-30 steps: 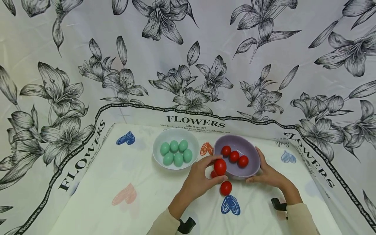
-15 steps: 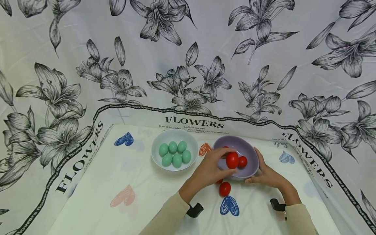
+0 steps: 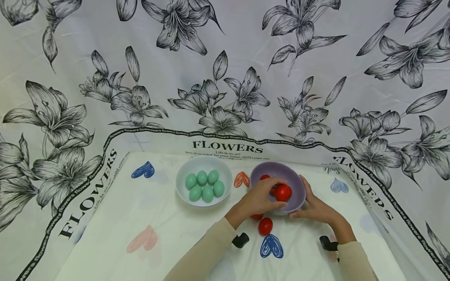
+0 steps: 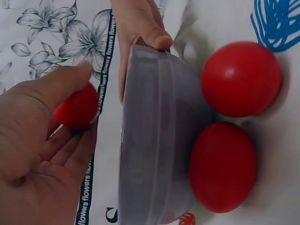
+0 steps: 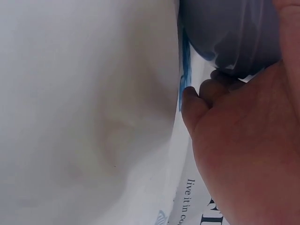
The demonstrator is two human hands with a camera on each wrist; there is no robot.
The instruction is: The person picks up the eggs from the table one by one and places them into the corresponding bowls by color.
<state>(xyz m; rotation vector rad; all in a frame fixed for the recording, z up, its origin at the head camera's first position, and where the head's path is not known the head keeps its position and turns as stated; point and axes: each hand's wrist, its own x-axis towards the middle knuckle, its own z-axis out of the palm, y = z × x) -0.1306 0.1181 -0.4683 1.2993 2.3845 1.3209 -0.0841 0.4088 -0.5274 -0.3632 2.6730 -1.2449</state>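
My left hand (image 3: 261, 199) holds a red egg (image 3: 283, 192) between thumb and fingers, over the inside of a purple bowl (image 3: 298, 187). The left wrist view has this held egg (image 4: 77, 107) at the thumb, on the near side of the bowl's wall (image 4: 145, 136). Another red egg (image 3: 265, 177) shows inside the bowl; the left hand partly hides the contents. My right hand (image 3: 321, 209) grips the bowl's right side. Two more red eggs lie on the cloth before the bowl, one in full view (image 3: 265, 226), the other egg (image 3: 257, 216) partly behind the left wrist.
Left of the purple bowl stands a white bowl (image 3: 181, 187) with several green eggs (image 3: 207, 193). Under both bowls is a white cloth (image 3: 105, 218) printed with hearts. A flower-patterned curtain (image 3: 225, 35) rises behind and along the sides.
My left hand has carried the red egg rightward from the bowl's front left edge to over its inside and lowered it. The right hand keeps its grip. The head view has shifted slightly.
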